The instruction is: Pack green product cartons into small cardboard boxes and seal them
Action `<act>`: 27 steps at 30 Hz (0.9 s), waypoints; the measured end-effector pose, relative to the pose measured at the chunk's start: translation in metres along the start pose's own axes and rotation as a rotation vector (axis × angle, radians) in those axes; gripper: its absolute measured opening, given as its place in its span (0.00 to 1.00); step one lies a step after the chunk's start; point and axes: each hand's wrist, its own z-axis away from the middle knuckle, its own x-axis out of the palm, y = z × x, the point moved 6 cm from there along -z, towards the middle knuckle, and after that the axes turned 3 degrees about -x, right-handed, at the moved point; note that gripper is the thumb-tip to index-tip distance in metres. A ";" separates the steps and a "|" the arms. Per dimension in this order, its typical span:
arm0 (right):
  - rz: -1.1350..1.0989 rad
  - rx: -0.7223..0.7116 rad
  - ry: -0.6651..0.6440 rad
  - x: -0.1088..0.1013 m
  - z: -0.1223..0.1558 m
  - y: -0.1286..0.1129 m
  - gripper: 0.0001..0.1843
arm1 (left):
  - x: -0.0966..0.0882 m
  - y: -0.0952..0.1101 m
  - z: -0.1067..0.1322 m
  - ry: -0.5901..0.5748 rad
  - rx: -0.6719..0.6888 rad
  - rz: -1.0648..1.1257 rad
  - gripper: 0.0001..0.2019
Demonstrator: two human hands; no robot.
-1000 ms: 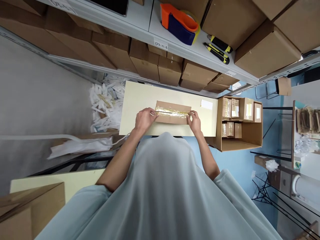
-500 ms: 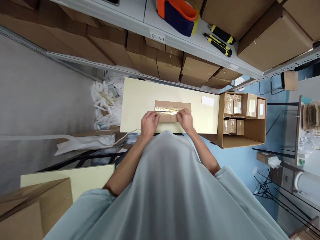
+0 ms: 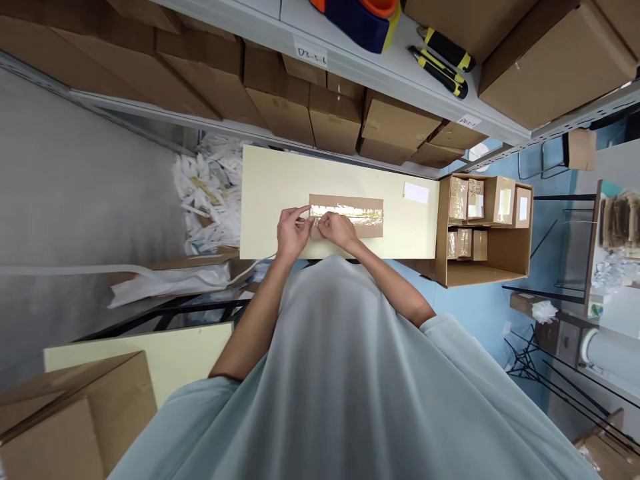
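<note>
A flat brown cardboard box (image 3: 365, 223) lies on the pale yellow table (image 3: 270, 193), a strip of clear tape (image 3: 360, 213) running along its top. My left hand (image 3: 289, 232) rests at the box's left end, thumb and fingers curled on its corner. My right hand (image 3: 338, 229) has come across to the same left end, fingers bent and pressing on the box beside the tape. The two hands nearly touch each other.
An open carton (image 3: 487, 267) of small taped boxes stands right of the table. Shelves behind hold brown boxes, an orange and blue tape dispenser (image 3: 357, 15) and two utility knives (image 3: 440, 60). Shredded white paper (image 3: 207, 193) lies left. Another box (image 3: 75, 413) sits near left.
My right hand slid from the box's right end leftward along the tape to meet the left hand. The left hand stayed at the left end. The camera tipped slightly.
</note>
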 end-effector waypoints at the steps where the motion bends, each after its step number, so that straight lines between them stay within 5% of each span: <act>1: -0.001 -0.005 -0.002 0.001 0.001 0.000 0.10 | 0.004 -0.004 -0.005 -0.018 -0.040 0.029 0.20; 4: -0.001 -0.009 -0.003 0.002 0.002 0.000 0.10 | 0.017 -0.010 -0.010 -0.023 -0.120 0.108 0.19; 11: 0.055 0.019 -0.003 0.005 -0.002 -0.001 0.13 | 0.026 0.002 0.012 0.192 -0.096 0.000 0.18; 19: 0.055 -0.017 -0.087 0.003 -0.007 0.000 0.23 | 0.030 0.004 0.014 0.216 -0.104 -0.030 0.18; 27: 0.000 -0.094 -0.102 -0.005 -0.006 0.004 0.23 | 0.038 -0.002 0.017 0.257 -0.142 -0.020 0.20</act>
